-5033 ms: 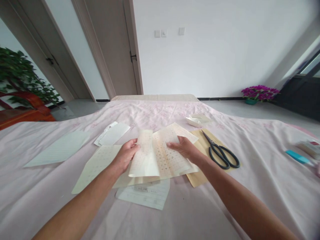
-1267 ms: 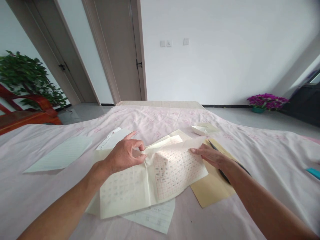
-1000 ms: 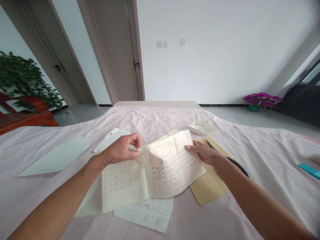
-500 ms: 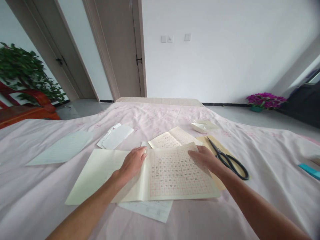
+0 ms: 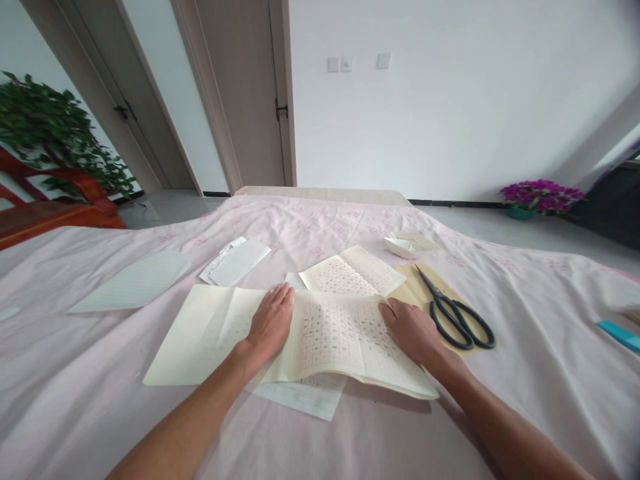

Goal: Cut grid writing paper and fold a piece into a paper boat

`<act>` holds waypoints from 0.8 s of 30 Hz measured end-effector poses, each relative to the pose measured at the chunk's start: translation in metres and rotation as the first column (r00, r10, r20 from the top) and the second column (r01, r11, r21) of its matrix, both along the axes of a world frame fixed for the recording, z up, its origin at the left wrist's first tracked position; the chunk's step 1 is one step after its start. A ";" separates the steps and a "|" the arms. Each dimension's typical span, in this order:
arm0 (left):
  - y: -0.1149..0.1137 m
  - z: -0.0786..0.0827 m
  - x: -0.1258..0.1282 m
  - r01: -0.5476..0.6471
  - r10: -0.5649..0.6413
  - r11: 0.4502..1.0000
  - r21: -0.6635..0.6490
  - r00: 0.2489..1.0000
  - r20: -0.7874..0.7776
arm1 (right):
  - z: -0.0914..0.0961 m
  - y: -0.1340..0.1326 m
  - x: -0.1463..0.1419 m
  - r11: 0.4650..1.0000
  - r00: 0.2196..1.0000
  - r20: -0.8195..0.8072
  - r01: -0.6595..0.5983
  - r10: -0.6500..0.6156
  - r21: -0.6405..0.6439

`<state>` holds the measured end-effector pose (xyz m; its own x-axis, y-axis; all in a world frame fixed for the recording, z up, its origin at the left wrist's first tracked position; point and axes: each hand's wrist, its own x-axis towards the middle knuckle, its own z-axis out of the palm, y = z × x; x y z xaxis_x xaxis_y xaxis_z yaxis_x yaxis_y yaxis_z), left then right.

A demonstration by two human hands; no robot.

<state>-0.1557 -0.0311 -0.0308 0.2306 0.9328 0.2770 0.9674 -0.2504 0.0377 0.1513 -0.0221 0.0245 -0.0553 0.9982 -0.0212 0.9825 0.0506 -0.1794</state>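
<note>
An exercise book (image 5: 325, 347) with red-grid pages and handwritten characters lies spread open on the bed. My left hand (image 5: 273, 320) rests flat on its left page beside the spine, fingers stretched out. At the right edge my right hand (image 5: 410, 327) grips the right-hand pages, which bow up from the sheet; the fingers underneath are hidden. Beneath the book a loose lined sheet (image 5: 305, 397) sticks out in front. Behind it lies a creased gridded sheet (image 5: 353, 270). Black-handled scissors (image 5: 455, 313) lie on a brown paper (image 5: 410, 287) beside my right hand.
Folded white papers (image 5: 235, 260) and a pale lined sheet (image 5: 133, 280) lie to the left. A folded paper boat (image 5: 407, 245) sits at the back right. A blue object (image 5: 620, 335) is at the far right. The pink bedsheet (image 5: 390, 440) is wrinkled.
My left hand has flattened further onto the page by the spine. My right hand has lowered the right-hand pages, which now curve at the front edge. The view has shifted slightly.
</note>
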 end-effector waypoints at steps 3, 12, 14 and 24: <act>0.000 -0.001 0.000 -0.014 0.013 1.000 -0.004 1.000 -0.017 | -0.003 -0.009 -0.003 1.000 0.999 0.045 -0.014 0.014 0.011; -0.002 0.003 0.001 -0.046 0.044 0.998 -0.051 0.999 -0.024 | -0.012 -0.020 -0.005 1.000 0.997 0.082 -0.001 0.002 -0.013; -0.003 0.005 0.002 -0.046 0.045 0.997 -0.060 0.999 -0.028 | -0.015 -0.022 -0.004 1.000 0.995 0.100 -0.002 0.002 -0.003; -0.003 0.004 0.000 -0.015 0.016 0.999 -0.034 0.999 0.031 | -0.001 -0.035 0.010 0.990 0.987 -0.105 0.112 -0.121 -0.088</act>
<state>-0.1556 -0.0341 -0.0263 0.2076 0.9453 0.2517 0.9695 -0.2332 0.0761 0.1612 -0.0573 0.0236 0.0545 0.9931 -0.1035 0.9548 -0.0822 -0.2858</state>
